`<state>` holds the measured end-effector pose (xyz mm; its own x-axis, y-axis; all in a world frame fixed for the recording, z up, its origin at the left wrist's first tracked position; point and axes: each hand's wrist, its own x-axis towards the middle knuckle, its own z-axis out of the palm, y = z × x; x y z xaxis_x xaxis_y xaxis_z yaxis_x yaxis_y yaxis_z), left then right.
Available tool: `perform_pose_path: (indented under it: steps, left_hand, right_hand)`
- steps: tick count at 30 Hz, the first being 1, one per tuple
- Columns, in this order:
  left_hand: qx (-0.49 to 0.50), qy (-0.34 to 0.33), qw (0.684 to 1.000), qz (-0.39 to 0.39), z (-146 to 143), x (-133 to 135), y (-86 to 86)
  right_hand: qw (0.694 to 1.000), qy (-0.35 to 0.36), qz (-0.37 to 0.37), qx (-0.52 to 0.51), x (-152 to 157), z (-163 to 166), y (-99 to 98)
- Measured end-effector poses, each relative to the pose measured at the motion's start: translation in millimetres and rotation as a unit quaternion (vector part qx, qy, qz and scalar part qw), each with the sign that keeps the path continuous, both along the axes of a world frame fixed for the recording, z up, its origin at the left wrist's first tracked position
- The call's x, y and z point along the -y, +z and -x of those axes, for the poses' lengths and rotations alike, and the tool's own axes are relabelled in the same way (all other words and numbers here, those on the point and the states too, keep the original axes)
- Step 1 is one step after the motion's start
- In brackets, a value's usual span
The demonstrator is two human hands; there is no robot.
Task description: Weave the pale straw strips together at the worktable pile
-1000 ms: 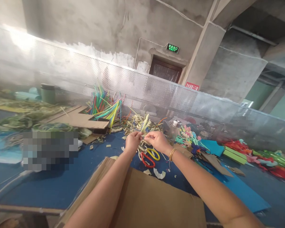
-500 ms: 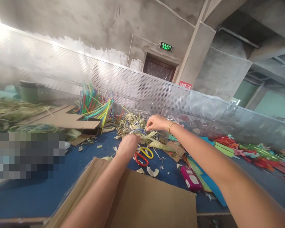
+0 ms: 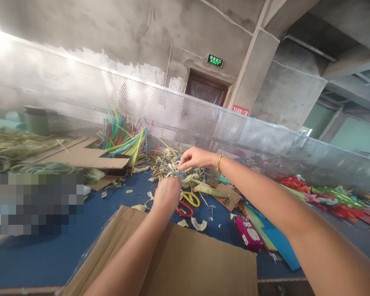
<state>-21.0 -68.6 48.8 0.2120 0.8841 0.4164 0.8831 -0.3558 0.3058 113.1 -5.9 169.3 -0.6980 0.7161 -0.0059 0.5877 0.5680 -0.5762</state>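
Note:
My left hand [image 3: 168, 193] is curled into a loose fist over the blue table, just above scissors with red and yellow handles [image 3: 187, 202]; what it grips is hidden. My right hand [image 3: 195, 158], with a gold bracelet at the wrist, pinches thin strips at the top of a heap of pale yellow-green leaf strips [image 3: 169, 162]. The two hands are a little apart, the right one higher and farther.
A brown cardboard sheet [image 3: 185, 263] lies under my forearms. A cardboard box [image 3: 89, 158] holds coloured straws [image 3: 123, 135] at the left. A perforated metal screen [image 3: 234, 131] backs the table. A pink packet [image 3: 249, 234], blue sheets and red and green craft pieces lie at the right.
My hands parted from pinching one strip together. The right hand reached out onto the heap of strips, and the left hand dropped lower over the scissors. The view swung slightly.

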Motion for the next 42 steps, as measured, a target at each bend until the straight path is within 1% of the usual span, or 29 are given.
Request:
perform_pose_path:
  steps: [2,4,7,9,11,13,14,15,16,17,18,19,20,21,22,23,24,25,26,27,28,29,31,32,33,35,38,40,42]
  left_hand:
    - [-0.029,0.016,0.999,-0.006,4,-2,-0.5]
    - [-0.029,0.04,0.999,-0.009,12,-6,-1.0]
    - [-0.001,0.077,0.997,-0.01,25,-10,-0.5]
    - [0.016,0.083,0.996,-0.011,33,-11,0.8]
    - [0.027,0.076,0.997,-0.016,39,-11,2.6]
    - [0.061,0.055,0.996,-0.017,43,-12,4.3]
    - [0.101,0.033,0.994,-0.009,45,-12,5.2]
    - [0.162,0.001,0.987,0.008,47,-13,5.9]
    - [0.243,-0.041,0.968,0.037,47,-14,6.7]
    - [0.337,-0.091,0.934,0.076,47,-15,7.5]
    - [0.434,-0.144,0.881,0.121,46,-15,8.3]
    - [0.524,-0.195,0.812,0.167,45,-15,9.0]
    - [0.599,-0.239,0.735,0.208,42,-15,9.7]
    - [0.657,-0.273,0.662,0.238,40,-14,10.4]
    - [0.7,-0.295,0.598,0.255,37,-13,10.9]
    - [0.731,-0.308,0.548,0.266,35,-13,11.3]
    - [0.754,-0.314,0.509,0.273,33,-13,11.4]
    - [0.77,-0.316,0.479,0.279,31,-13,11.2]
    - [0.781,-0.315,0.458,0.286,30,-14,10.7]
    - [0.788,-0.313,0.443,0.293,29,-15,9.9]
    - [0.793,-0.31,0.432,0.298,28,-16,8.9]
    - [0.797,-0.307,0.424,0.303,28,-18,7.7]
    - [0.802,-0.301,0.409,0.314,27,-22,5.0]
    - [0.805,-0.298,0.402,0.318,26,-24,3.6]
    - [0.806,-0.297,0.396,0.323,26,-25,2.3]
    - [0.808,-0.292,0.391,0.33,25,-29,-0.3]
    - [0.809,-0.271,0.406,0.327,24,-32,-4.4]
    - [0.807,-0.258,0.417,0.328,23,-34,-7.3]
    - [0.799,-0.26,0.423,0.339,21,-35,-10.1]
  right_hand:
    - [1.0,0.007,0.012,-0.02,-1,5,-4.3]
    - [1.0,-0.001,0.004,-0.007,-5,1,-3.2]
    - [0.995,-0.052,-0.025,0.076,-17,-22,5.4]
    - [0.989,-0.091,-0.015,0.112,-29,-42,11.1]
    - [0.988,-0.129,-0.034,0.079,-43,-59,13.3]
    - [0.983,-0.17,-0.064,0.006,-58,-71,10.5]
    - [0.978,-0.193,-0.075,-0.031,-66,-73,7.0]
    - [0.97,-0.217,-0.085,-0.066,-74,-74,2.0]
    - [0.961,-0.241,-0.091,-0.096,-81,-74,-4.4]
    - [0.952,-0.265,-0.097,-0.122,-88,-71,-12.0]
    - [0.943,-0.285,-0.1,-0.141,-95,-68,-20.8]
    - [0.937,-0.298,-0.096,-0.153,-100,-64,-30.2]
    - [0.933,-0.306,-0.096,-0.162,-104,-59,-39.8]
    - [0.935,-0.307,-0.087,-0.157,-107,-55,-49.2]
    - [0.94,-0.301,-0.077,-0.138,-108,-50,-57.9]
    - [0.949,-0.292,-0.067,-0.097,-107,-45,-65.3]
    - [0.956,-0.281,-0.061,-0.048,-104,-40,-71.5]
    - [0.961,-0.27,-0.066,-0.01,-99,-35,-76.2]
    - [0.963,-0.259,-0.081,0.004,-92,-28,-79.7]
    - [0.963,-0.249,-0.1,-0.009,-83,-21,-82.4]
    - [0.961,-0.229,-0.138,-0.065,-72,-14,-84.5]
    - [0.959,-0.199,-0.153,-0.134,-60,-6,-86.5]
    - [0.958,-0.126,-0.121,-0.226,-36,8,-90.7]
    - [0.962,-0.096,-0.107,-0.234,-25,14,-92.7]
    - [0.965,-0.083,-0.107,-0.225,-16,18,-94.4]
    - [0.968,-0.088,-0.136,-0.191,-3,19,-96.2]
    - [0.96,-0.137,-0.188,-0.157,5,10,-93.8]
    - [0.954,-0.161,-0.196,-0.159,8,4,-90.9]
    - [0.951,-0.171,-0.197,-0.163,10,0,-88.9]
